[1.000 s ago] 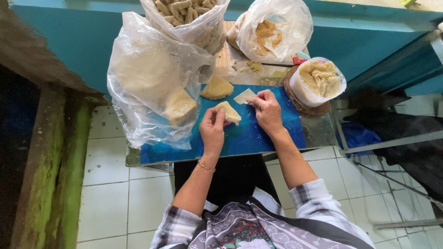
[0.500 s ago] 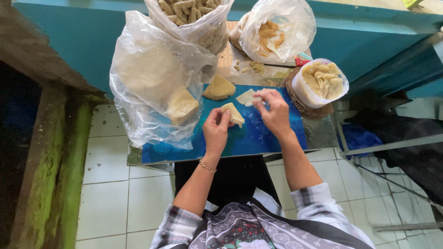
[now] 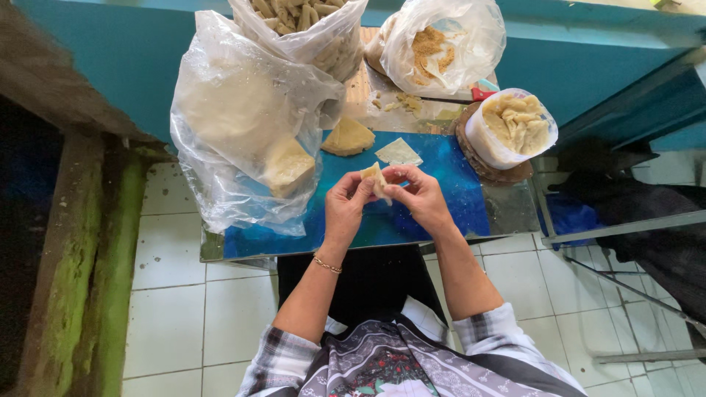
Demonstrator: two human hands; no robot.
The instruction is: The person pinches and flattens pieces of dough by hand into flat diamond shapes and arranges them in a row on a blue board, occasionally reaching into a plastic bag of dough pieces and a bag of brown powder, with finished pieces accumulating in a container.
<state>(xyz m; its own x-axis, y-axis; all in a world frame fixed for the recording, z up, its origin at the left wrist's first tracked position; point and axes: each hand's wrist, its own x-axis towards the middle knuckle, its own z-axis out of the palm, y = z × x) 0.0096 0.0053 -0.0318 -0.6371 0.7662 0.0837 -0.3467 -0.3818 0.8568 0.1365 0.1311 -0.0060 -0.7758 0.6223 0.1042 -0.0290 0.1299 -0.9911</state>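
Blue glossy worktop (image 3: 441, 213), a flat rectangular board, carried the items; its near edge lay just above the person's lap, and bare blue surface stayed open to the right of the hands and along the near edge.

Pale thin dough wrapper, folded to a small triangle (image 3: 375, 180): pinched between both hands, lifted just over the middle of the worktop, its point tilted up and to the left, long axis running diagonally down toward the right hand.

Left hand (image 3: 346, 206): closed on the wrapper's left side, thumb and fingers pinching; a thin bracelet at the wrist.

Right hand (image 3: 419, 197): closed on the wrapper's right side, fingertips meeting those of the left hand.

Flat pale dough square (image 3: 398, 152): lying loose on the worktop just beyond the hands, apart from them.

Thick stack of tan triangular wrappers (image 3: 348, 137): at the far edge, left of the flat square.

Large crumpled clear plastic bag with pale wrappers inside (image 3: 243, 140): overhanging the worktop's left edge, crowding that side.

Round white tub of beige shredded filling (image 3: 515, 126): on a brown round mat at the far right corner.

White tiled floor (image 3: 169, 294): below, on both sides of the lap.
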